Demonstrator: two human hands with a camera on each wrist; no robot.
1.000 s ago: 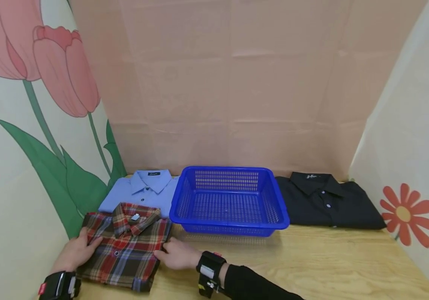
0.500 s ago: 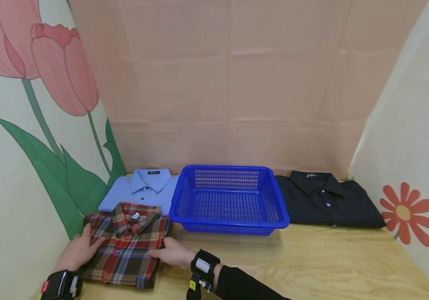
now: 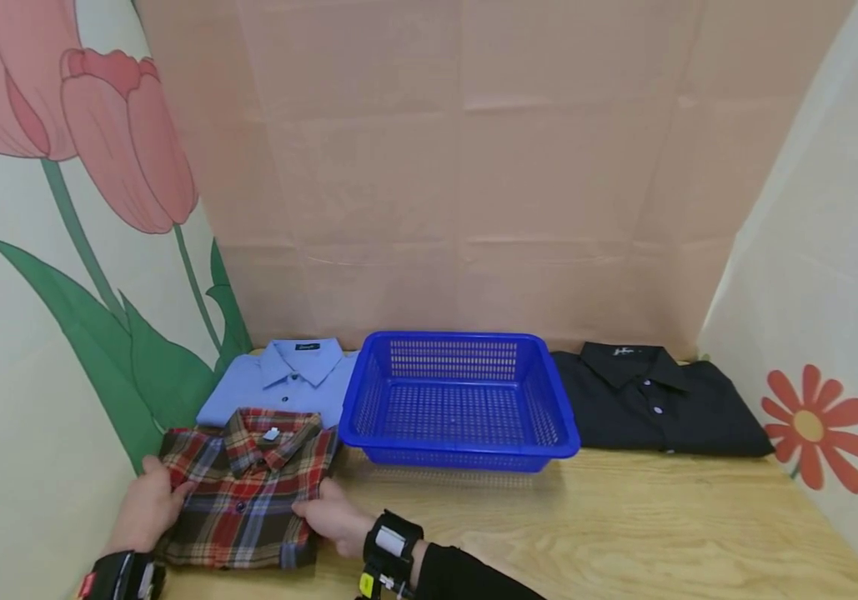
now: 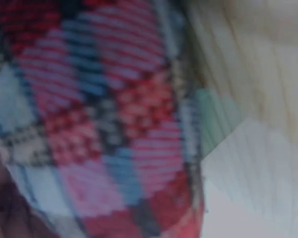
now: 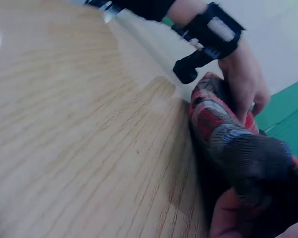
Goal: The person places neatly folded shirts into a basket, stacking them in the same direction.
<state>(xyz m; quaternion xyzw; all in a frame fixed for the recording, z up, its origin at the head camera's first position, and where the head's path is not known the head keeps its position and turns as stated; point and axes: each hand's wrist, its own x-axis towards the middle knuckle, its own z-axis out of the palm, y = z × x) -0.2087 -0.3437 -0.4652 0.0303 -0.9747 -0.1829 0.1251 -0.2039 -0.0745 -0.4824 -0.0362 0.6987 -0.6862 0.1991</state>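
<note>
A folded red, brown and blue plaid shirt point(image 3: 248, 512) lies at the front left, its collar toward the back. My left hand point(image 3: 145, 507) grips its left side, thumb on top. On the opposite side, my right hand point(image 3: 334, 512) pinches the edge with the thumb above and fingers beneath. The right wrist view shows fingers point(image 5: 226, 215) tucked under the plaid cloth, whose near edge stands raised off the tabletop. Blurred plaid cloth point(image 4: 114, 114) fills most of the left wrist view.
Behind the plaid shirt is a folded light blue shirt point(image 3: 293, 379), partly covered. A blue plastic basket point(image 3: 459, 454) stands at the back middle of the wooden table point(image 3: 609, 525). To its right lies a folded black shirt point(image 3: 661, 417). Walls point(image 3: 466, 167) enclose the back and sides.
My right hand has shifted left along with the shirt's right edge. The shirt's front edge has drawn up slightly, and my left hand has moved a little left.
</note>
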